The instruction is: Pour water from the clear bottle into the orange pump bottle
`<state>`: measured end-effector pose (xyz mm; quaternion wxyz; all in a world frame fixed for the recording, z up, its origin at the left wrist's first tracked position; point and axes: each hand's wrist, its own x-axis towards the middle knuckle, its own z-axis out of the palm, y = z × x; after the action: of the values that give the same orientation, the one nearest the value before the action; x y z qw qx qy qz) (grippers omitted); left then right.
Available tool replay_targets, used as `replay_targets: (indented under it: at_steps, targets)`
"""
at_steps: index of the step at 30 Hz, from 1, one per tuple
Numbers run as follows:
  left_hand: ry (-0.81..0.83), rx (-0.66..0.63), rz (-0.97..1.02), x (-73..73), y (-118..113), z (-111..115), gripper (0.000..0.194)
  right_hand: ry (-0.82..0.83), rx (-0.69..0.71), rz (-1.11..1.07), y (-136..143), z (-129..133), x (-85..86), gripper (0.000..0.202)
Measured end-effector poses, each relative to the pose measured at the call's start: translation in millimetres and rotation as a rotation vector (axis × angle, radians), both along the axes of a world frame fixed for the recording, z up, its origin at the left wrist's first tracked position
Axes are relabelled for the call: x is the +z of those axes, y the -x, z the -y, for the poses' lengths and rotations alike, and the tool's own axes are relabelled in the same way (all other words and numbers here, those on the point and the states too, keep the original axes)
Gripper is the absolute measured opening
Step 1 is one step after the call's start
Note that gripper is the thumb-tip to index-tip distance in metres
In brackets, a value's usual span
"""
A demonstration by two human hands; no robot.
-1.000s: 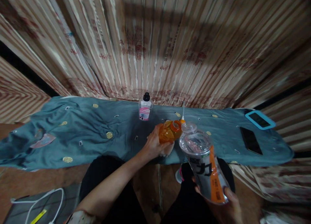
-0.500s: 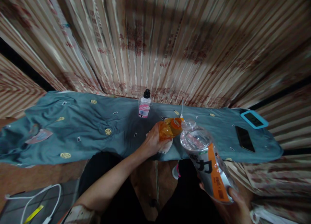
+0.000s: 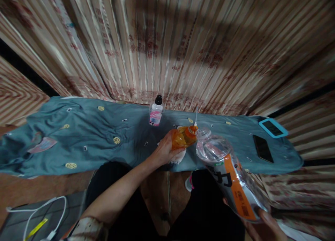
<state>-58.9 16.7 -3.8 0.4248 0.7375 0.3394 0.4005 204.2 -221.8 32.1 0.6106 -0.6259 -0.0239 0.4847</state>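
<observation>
My left hand (image 3: 166, 148) is wrapped round a small orange translucent bottle (image 3: 181, 138), which lies tilted with its open neck to the right. Low on the right, my right hand (image 3: 264, 223) grips a large clear plastic bottle (image 3: 232, 178) with a silver and orange label. That bottle leans up and to the left, its mouth against or very near the neck of the orange bottle. Whether liquid passes between them I cannot make out. A white cloth or tissue (image 3: 178, 158) lies under my left hand. Just behind the two necks is a pump top with a thin tube (image 3: 196, 117).
A white bottle with black cap and pink label (image 3: 156, 112) stands at the back of the green cloth-covered board (image 3: 131, 129). A blue-framed digital clock (image 3: 273, 127) and a black phone (image 3: 263, 148) lie at the right. Striped curtains (image 3: 167, 59) hang close behind. A white cable (image 3: 64, 213) is lower left.
My right hand has moved a little right and down, and the large bottle has turned slightly and leans lower. The orange bottle has barely moved in my left hand.
</observation>
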Motion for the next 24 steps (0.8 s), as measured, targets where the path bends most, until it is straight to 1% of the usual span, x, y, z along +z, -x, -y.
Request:
replay_targets:
  at_steps: [1, 3, 5, 7, 9, 10, 13, 15, 18, 21, 24]
  targets:
    - [-0.005, -0.001, -0.001, -0.5, 0.0, -1.1, 0.061, 0.012, 0.001, 0.014, 1.2, -0.8, 1.3, 0.095]
    - [-0.004, 0.010, -0.003, -1.8, -0.1, -3.1, 0.062, 0.034, 0.001, 0.002, 5.3, -2.8, 5.0, 0.100]
    - [0.014, 0.024, 0.002, -2.8, -0.1, -4.6, 0.064, 0.035, -0.006, -0.022, 9.7, -4.5, 8.1, 0.095]
    - [0.029, 0.029, 0.022, -3.2, 0.3, -6.1, 0.066, 0.021, -0.005, -0.022, 12.1, -4.8, 8.2, 0.085]
    - [0.031, 0.020, 0.047, -3.0, 1.4, -7.8, 0.067, -0.006, 0.015, 0.006, 11.0, -3.4, 3.8, 0.076]
    - [0.029, 0.014, 0.057, -3.0, 2.0, -8.9, 0.067, -0.010, 0.017, 0.014, 9.3, -2.1, 0.1, 0.076]
    - [0.027, -0.001, 0.066, -3.4, 3.9, -12.3, 0.068, -0.008, -0.020, -0.009, 4.6, 2.8, -10.8, 0.087]
    - [0.030, -0.011, 0.065, -4.5, 4.3, -14.4, 0.072, -0.023, -0.036, -0.016, 6.5, 5.5, -12.1, 0.086]
    - [0.049, -0.018, 0.060, -6.5, 3.9, -17.1, 0.077, -0.092, 0.015, -0.001, 18.9, 6.9, -0.8, 0.072]
    - [0.047, -0.015, 0.042, -7.2, 3.9, -18.8, 0.076, -0.132, 0.038, 0.028, 33.4, 6.2, 16.9, 0.072]
    - [0.039, -0.026, 0.033, -6.3, 4.9, -19.6, 0.073, -0.100, 0.028, 0.055, 41.3, 7.1, 29.6, 0.070]
